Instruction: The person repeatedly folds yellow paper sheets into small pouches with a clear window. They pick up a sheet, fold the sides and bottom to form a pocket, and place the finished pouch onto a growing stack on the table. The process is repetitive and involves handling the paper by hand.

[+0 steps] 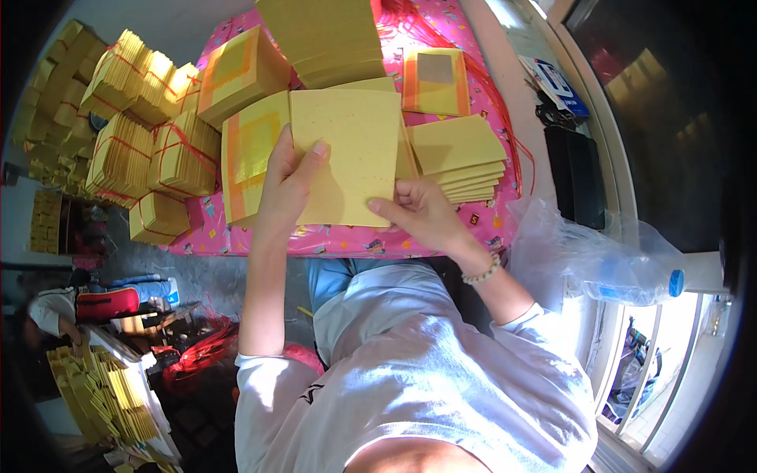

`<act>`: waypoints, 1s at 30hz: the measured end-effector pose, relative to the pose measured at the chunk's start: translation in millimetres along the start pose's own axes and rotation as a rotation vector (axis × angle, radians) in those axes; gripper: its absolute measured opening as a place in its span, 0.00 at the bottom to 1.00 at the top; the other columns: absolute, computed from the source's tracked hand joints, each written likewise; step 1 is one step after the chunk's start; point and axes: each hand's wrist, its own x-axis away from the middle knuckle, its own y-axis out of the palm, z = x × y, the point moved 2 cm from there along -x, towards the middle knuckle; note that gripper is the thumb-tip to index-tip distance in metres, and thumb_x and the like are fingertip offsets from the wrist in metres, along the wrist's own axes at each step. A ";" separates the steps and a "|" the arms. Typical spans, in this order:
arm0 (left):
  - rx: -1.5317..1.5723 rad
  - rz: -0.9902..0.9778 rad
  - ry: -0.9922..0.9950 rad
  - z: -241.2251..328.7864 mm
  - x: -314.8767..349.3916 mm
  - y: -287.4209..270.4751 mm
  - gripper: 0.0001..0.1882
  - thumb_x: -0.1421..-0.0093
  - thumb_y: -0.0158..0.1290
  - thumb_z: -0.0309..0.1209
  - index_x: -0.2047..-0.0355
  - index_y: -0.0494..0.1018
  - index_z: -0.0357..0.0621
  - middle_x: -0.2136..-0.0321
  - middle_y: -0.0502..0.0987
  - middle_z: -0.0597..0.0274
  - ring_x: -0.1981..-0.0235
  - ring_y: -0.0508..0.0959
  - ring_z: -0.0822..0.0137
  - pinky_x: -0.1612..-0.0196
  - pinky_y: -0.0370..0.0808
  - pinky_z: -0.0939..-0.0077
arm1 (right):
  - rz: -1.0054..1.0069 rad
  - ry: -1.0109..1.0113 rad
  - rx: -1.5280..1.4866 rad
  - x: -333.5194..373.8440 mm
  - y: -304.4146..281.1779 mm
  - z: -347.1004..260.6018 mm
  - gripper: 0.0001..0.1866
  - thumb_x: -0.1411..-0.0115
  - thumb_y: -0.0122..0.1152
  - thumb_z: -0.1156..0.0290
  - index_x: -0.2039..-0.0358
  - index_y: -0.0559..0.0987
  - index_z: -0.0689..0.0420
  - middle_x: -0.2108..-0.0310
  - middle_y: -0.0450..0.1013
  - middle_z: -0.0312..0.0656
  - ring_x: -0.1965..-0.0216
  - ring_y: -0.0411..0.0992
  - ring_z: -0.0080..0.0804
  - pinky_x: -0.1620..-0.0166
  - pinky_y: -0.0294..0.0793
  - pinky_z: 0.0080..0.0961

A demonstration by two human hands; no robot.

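Observation:
Between my two hands is a yellow sheet of coarse paper [347,118], held upright over the table's near edge. My left hand [288,177] grips its left side, thumb lying on the front face. At the lower right corner my right hand [422,209] pinches it, thumb in front and fingers curled behind. Whether it is one sheet or a thin bundle I cannot tell. Partly behind it on the left stands a stack of yellow paper with an orange border and gold square [252,150]. To the right lies a fanned pile of plain yellow paper [461,154].
A pink patterned cloth [209,217] covers the table. Tied yellow bundles [118,158] are piled at left, and a tall yellow stack [331,39] stands behind. Red strips [493,91] trail along the right. A plastic bottle [639,284] lies at right. Another person [59,311] sits at lower left.

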 end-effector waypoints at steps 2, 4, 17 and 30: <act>-0.035 -0.063 0.015 -1.4 -6.0 3.3 0.20 0.36 0.47 0.26 0.44 0.61 0.38 0.51 0.72 0.60 0.51 0.71 0.73 0.47 0.67 0.76 | 0.013 0.079 -0.038 8.9 -4.0 -5.8 0.14 0.39 0.61 0.64 0.61 0.77 0.61 0.70 0.76 0.35 0.72 0.72 0.16 0.70 0.75 0.15; -0.063 -0.130 0.017 2.4 -12.9 11.2 0.20 0.36 0.48 0.26 0.44 0.61 0.38 0.52 0.72 0.61 0.52 0.71 0.73 0.49 0.68 0.76 | 0.068 0.053 -0.124 13.9 -9.9 -13.2 0.13 0.40 0.61 0.66 0.59 0.75 0.61 0.69 0.75 0.35 0.71 0.73 0.17 0.70 0.76 0.16; -0.510 -0.487 -0.167 -43.0 -118.6 78.1 0.27 0.46 0.60 0.40 0.49 0.68 0.45 0.66 0.75 0.63 0.63 0.74 0.73 0.64 0.69 0.77 | 0.785 -0.325 -0.020 16.5 -134.7 -14.2 0.22 0.42 0.59 0.76 0.52 0.60 0.67 0.59 0.70 0.46 0.71 0.76 0.27 0.71 0.80 0.17; -1.279 -0.659 0.068 -103.5 -138.9 119.3 0.24 0.49 0.54 0.28 0.50 0.68 0.39 0.62 0.77 0.48 0.60 0.79 0.55 0.59 0.75 0.60 | 0.808 0.021 0.473 19.7 -156.3 44.1 0.19 0.44 0.62 0.64 0.57 0.71 0.60 0.69 0.75 0.44 0.78 0.76 0.34 0.73 0.74 0.29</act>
